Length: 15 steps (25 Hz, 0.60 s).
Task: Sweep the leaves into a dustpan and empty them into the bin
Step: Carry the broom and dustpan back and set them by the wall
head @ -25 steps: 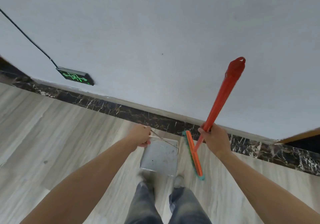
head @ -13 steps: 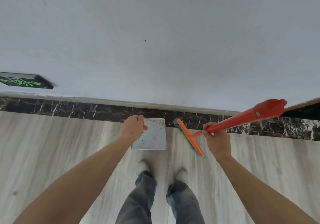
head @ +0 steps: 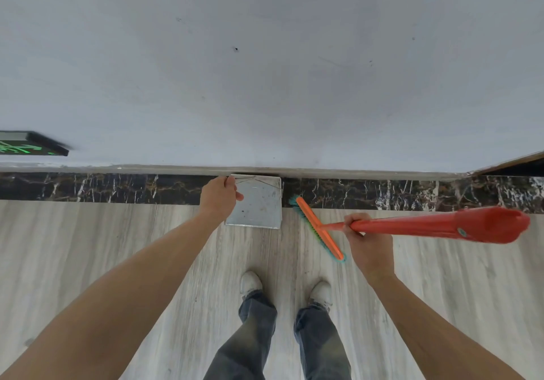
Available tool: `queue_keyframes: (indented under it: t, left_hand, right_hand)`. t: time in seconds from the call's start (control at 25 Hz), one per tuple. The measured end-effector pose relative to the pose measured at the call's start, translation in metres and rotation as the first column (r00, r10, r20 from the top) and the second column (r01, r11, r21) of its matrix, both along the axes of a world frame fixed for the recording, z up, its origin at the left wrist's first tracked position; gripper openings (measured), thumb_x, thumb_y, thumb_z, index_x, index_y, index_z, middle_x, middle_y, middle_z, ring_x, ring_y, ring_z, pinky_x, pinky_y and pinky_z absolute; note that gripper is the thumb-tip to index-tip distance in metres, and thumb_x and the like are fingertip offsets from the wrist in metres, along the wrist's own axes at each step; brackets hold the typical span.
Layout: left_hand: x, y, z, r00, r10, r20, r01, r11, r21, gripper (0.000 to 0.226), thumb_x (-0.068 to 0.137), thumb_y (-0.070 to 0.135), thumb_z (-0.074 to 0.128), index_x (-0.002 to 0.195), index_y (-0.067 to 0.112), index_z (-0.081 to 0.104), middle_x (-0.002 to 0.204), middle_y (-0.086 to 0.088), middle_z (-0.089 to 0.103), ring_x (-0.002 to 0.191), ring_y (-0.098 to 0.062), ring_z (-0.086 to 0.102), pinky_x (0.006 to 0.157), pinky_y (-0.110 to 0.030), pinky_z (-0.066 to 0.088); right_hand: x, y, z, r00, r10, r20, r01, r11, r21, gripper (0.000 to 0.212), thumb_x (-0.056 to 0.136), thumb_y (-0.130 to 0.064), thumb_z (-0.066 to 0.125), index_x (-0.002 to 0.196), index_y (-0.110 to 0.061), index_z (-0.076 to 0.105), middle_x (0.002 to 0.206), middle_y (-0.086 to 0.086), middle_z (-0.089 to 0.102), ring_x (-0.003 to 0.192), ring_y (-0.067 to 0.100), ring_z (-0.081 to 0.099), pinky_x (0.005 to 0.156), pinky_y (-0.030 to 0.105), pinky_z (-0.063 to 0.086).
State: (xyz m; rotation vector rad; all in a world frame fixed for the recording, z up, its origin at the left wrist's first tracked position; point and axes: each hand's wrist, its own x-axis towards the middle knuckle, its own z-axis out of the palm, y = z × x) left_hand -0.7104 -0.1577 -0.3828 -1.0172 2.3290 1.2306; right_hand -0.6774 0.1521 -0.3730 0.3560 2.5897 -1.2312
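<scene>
Pale wall [head: 265, 70] over dark marble skirting [head: 103, 187], bare wood-grain floor [head: 88, 247] open either side of two shoes, metal dustpan [head: 259, 206] against the skirting, left hand [head: 219, 195] clenched on its wire handle, right hand [head: 369, 245] gripping orange broom [head: 412, 226], broom head [head: 319, 229] beside the dustpan's right edge.

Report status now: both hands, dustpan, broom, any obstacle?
Left hand grips dustpan handle. Right hand grips broom. No leaves or bin visible. Nothing in the way.
</scene>
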Motion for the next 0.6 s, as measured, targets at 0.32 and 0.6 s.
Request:
queue_keyframes:
  t: [0.32,0.6]
  left_hand:
    - [-0.045,0.003,-0.005,0.990,-0.141,0.004,0.141,0.983,-0.118,0.033,0.101,0.015,0.036,0.097,-0.004,0.062,0.094,-0.015,0.072,0.095,-0.030,0.065,0.088,-0.042,0.051]
    - [-0.079,0.003,-0.015,1.000,0.021,-0.009,-0.021,0.999,-0.033,0.031,0.102,0.026,0.036,0.086,0.009,0.056,0.083,-0.009,0.066,0.076,-0.024,0.060,0.062,-0.028,0.045]
  right_hand:
    - [0.000,0.002,-0.009,0.998,-0.012,0.058,0.013,1.000,-0.023,0.015,0.083,-0.018,0.067,0.079,-0.031,0.061,0.075,-0.010,0.067,0.074,0.009,0.064,0.072,0.043,0.055]
    - [0.007,0.004,-0.012,0.997,-0.006,0.082,0.007,1.000,-0.021,0.021,0.087,-0.013,0.064,0.079,-0.032,0.058,0.078,-0.010,0.067,0.070,0.007,0.062,0.064,0.038,0.054]
